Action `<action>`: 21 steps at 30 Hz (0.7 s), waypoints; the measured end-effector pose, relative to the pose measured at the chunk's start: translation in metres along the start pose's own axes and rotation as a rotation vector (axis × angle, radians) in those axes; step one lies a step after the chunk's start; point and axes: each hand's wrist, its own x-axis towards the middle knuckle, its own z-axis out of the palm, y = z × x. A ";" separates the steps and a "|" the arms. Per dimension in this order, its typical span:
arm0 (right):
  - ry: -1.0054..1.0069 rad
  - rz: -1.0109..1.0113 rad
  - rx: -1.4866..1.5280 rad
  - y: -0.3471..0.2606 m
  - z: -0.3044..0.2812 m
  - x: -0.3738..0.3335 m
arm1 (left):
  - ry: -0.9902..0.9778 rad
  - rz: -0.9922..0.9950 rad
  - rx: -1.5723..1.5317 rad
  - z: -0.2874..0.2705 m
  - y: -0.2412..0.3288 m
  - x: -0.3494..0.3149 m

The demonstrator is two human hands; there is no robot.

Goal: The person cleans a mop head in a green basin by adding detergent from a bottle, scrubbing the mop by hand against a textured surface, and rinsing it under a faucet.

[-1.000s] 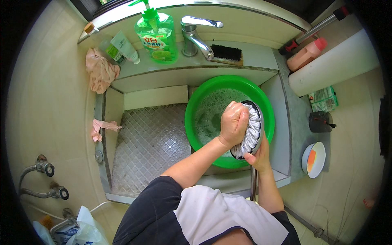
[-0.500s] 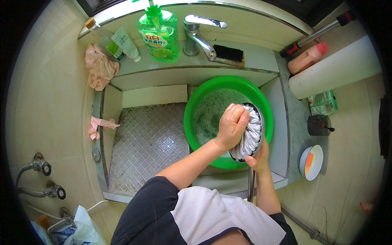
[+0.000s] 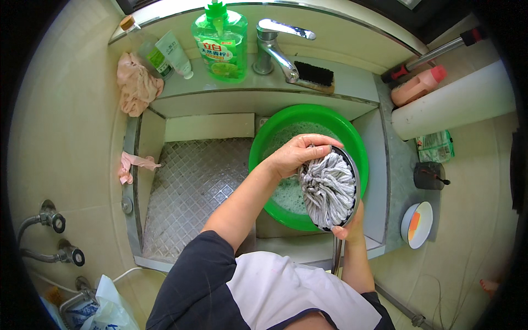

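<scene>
Over the green basin (image 3: 355, 132) I hold a mop head (image 3: 330, 190), an oval of grey-white yarn strands inside a dark rim, its strands facing up. My left hand (image 3: 300, 154) grips its upper left edge, with the thumb and fingers pressed to the rim. My right hand (image 3: 352, 224) holds the lower right side from beneath; its thumb shows at the rim and the other fingers are hidden. Foamy water (image 3: 289, 195) lies in the basin below. A metal tube (image 3: 337, 254) shows just under the mop head; whether it joins it I cannot tell.
The basin stands in a sink with a ridged washboard slab (image 3: 198, 192) at left. On the back ledge are a green pump bottle (image 3: 221, 52), a faucet (image 3: 269, 52) and a black-bristled brush (image 3: 313, 74). A white bowl (image 3: 423, 225) and dark cup (image 3: 430, 176) stand at right.
My left hand has moved from a fist over the yarn strands up to the mop head's upper edge, uncovering the strands. The mop head faces up more fully and sits slightly lower.
</scene>
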 end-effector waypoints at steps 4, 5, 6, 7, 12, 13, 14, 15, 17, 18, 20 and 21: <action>0.008 -0.003 -0.078 0.001 0.003 0.000 | 0.075 0.023 0.044 -0.003 -0.005 0.002; 0.027 -0.002 -0.110 0.000 0.005 0.000 | 0.112 0.031 0.052 -0.003 -0.007 0.002; 0.017 0.004 -0.126 0.001 0.004 0.001 | 0.128 0.034 0.061 -0.003 -0.008 0.001; 0.012 0.000 -0.118 0.001 0.004 0.002 | 0.144 0.037 0.070 -0.002 -0.008 0.000; 0.022 -0.004 -0.059 0.002 0.005 0.004 | 0.222 0.116 0.084 0.004 -0.018 -0.003; 0.038 -0.005 -0.072 0.004 0.005 0.004 | 0.244 0.120 0.073 0.003 -0.021 -0.005; 0.057 -0.009 -0.088 0.006 0.004 0.003 | 0.263 0.124 0.061 0.003 -0.023 -0.007; 0.075 -0.013 -0.104 0.007 0.004 0.003 | 0.282 0.129 0.050 0.002 -0.026 -0.009; 0.088 -0.025 -0.119 0.007 0.001 0.005 | 0.363 0.242 0.197 0.005 -0.040 -0.013; 0.098 -0.033 -0.113 0.008 0.000 0.005 | 0.384 0.288 0.244 0.011 -0.046 -0.018; 0.103 -0.057 -0.074 0.014 -0.007 0.005 | 0.403 0.441 0.525 0.026 -0.049 -0.028; 0.113 -0.056 -0.067 0.018 -0.009 0.005 | 0.416 0.461 0.667 0.036 -0.050 -0.031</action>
